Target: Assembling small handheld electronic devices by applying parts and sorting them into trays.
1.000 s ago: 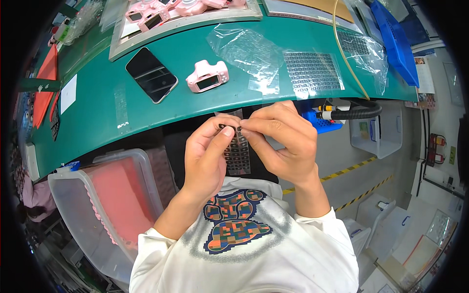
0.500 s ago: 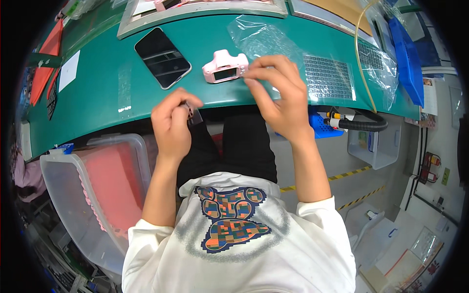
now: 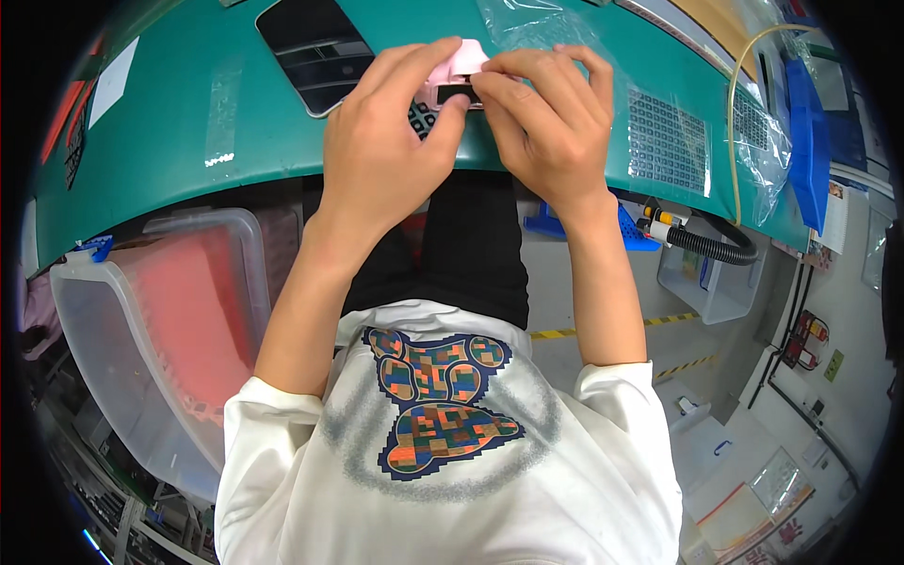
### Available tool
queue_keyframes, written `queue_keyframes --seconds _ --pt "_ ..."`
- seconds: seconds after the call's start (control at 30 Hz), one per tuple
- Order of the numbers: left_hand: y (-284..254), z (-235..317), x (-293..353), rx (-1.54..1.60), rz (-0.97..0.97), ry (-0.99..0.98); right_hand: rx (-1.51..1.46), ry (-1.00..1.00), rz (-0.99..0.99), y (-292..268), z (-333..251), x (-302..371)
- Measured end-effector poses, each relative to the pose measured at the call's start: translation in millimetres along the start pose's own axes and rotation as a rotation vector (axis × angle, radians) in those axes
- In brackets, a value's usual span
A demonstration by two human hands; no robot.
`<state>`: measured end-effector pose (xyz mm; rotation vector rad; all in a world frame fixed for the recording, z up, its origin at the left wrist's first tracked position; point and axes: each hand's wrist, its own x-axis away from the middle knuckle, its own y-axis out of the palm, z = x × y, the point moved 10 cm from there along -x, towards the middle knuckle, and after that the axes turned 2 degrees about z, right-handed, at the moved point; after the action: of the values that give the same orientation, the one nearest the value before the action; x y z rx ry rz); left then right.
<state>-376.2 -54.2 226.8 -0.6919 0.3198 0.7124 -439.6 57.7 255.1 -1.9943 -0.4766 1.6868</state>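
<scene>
A pink toy camera [image 3: 467, 55] with a dark screen is on the green table or just above it; I cannot tell which. My left hand [image 3: 381, 141] closes around its left side, the thumb at the screen's lower edge. Below the camera, by the left fingers, a small piece of sheet with black squares [image 3: 421, 119] shows in part. My right hand [image 3: 560, 122] is pinched against the camera's right side, close to the top of the screen. A tiny dark bit shows at those fingertips, too small to name.
A black phone [image 3: 315, 52] lies left of the camera. Clear plastic film [image 3: 539, 21] sits behind, and a sheet of dark squares [image 3: 670, 141] to the right. Farther right are a yellowish tube [image 3: 733, 122] and a blue tray [image 3: 808, 141]. A translucent bin [image 3: 108, 330] stands below left.
My left hand has moved up and right from the table's front edge to grip the camera. The right fingertips have shifted onto the camera's back. The whole view has tilted slightly.
</scene>
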Motion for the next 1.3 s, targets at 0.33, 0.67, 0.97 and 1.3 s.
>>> queue_keyframes --seconds 0.33,0.67,0.97,1.3 --pt "1.9 -6.3 -0.1 -0.040 0.025 -0.050 0.110 -0.054 0.094 0.0 -5.9 6.3" --pt "-3.5 0.2 -5.1 -0.080 0.083 0.009 0.150 -0.092 0.112 4.6 -7.3 15.5" --pt "-5.1 2.2 -10.1 -0.099 0.099 -0.005 0.221 -0.052 0.002 5.2 -11.5 12.6" --pt "1.3 1.0 -12.1 -0.048 0.022 -0.125 -0.101 0.201 0.039 -1.6 19.0 6.5"
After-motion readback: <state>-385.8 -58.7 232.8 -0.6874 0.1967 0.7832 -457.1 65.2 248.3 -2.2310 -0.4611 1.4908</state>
